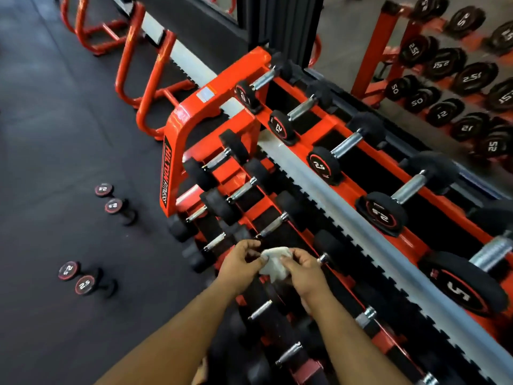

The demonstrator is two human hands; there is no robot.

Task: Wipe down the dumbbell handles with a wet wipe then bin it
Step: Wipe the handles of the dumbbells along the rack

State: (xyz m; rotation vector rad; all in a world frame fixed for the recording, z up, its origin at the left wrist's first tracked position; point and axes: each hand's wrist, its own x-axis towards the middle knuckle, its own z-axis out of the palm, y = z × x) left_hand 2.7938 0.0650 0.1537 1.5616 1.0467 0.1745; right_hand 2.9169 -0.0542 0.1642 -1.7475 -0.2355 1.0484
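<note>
Gym floor, orange dumbbell rack (177,126) w/ chrome handles. Left hand (240,262) and right hand (304,269) both pinch the bunched wet wipe (274,262) between them, fingers curled. Nearest handle (273,226) lies just beyond the wipe, long axis running up-right, roughly equidistant from both hands; no bin in view.

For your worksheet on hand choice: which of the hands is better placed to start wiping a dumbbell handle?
Probably the right hand: it grips the crumpled white wet wipe and sits nearest a steel dumbbell handle.
</note>
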